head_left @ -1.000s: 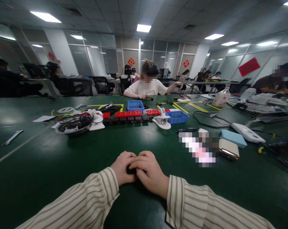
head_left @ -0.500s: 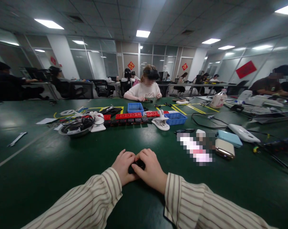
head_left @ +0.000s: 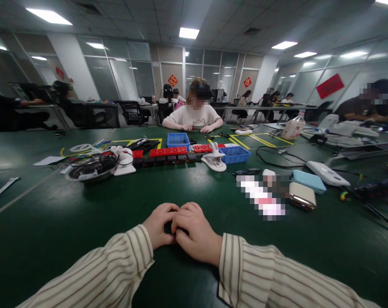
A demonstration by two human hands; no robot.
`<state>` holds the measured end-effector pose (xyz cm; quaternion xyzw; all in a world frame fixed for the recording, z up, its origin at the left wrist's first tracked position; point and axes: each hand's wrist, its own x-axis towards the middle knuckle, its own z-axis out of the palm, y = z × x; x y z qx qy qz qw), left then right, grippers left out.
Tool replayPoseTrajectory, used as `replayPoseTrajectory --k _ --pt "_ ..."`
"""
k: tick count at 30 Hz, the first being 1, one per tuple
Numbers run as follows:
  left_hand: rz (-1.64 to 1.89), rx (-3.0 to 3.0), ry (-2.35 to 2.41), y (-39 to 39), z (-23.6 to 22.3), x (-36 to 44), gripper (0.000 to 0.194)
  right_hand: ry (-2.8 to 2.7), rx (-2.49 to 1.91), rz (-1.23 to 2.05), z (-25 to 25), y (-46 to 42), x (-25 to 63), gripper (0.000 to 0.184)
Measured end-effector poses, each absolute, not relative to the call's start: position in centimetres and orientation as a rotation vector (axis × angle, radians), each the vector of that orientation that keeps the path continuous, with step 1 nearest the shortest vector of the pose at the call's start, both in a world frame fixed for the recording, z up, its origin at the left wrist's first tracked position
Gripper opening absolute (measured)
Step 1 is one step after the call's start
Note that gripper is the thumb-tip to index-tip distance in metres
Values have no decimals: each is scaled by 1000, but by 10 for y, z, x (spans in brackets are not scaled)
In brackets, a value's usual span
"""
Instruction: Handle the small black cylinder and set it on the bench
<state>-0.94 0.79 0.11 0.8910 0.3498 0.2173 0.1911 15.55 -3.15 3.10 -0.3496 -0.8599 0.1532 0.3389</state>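
My left hand (head_left: 158,225) and my right hand (head_left: 195,233) meet low over the green table (head_left: 123,201), fingertips touching. Both have curled fingers wrapped round a small black object (head_left: 170,227), of which only a dark patch shows between them; its kind cannot be made out. My right fingers lie partly over it, with the thumb on the near side. The left thumb points toward the right hand under the gap.
Ahead stand a row of red and black blocks (head_left: 168,152), a white clip stand (head_left: 215,160), blue bins (head_left: 235,155) and a metal bowl (head_left: 91,171) of cables. A wrench (head_left: 6,187) lies left; power banks (head_left: 302,196) lie right. A person (head_left: 198,107) sits opposite.
My fingers have closed further over the black object, so less of it shows. Both hands have shifted slightly left in view. The view has turned a little; the opposite person's hands have moved.
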Motion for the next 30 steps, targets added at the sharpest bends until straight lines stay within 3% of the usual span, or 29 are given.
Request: replayPoseTrajectory --k 5,9,12,16,21,26,30 --pt "614 2496 973 9 0 -11 33 -2206 -886 416 34 -31 159 4" --pt "634 2503 1014 8 3 -10 57 -2141 -972 382 32 -31 160 9" --pt "661 2524 1073 4 5 -7 64 -2100 -1096 348 28 -30 159 15" --pt "685 2561 1146 -3 8 -4 54 -2101 -1225 307 25 -32 155 21" --pt "693 2584 1162 -4 8 -3 26 -2148 -1265 276 25 -34 152 18" --pt "686 2590 1075 1 7 -8 30 -2199 -1216 286 28 -33 153 20" --pt "666 2579 1050 3 5 -9 27 -2228 -1118 320 30 -32 153 11"
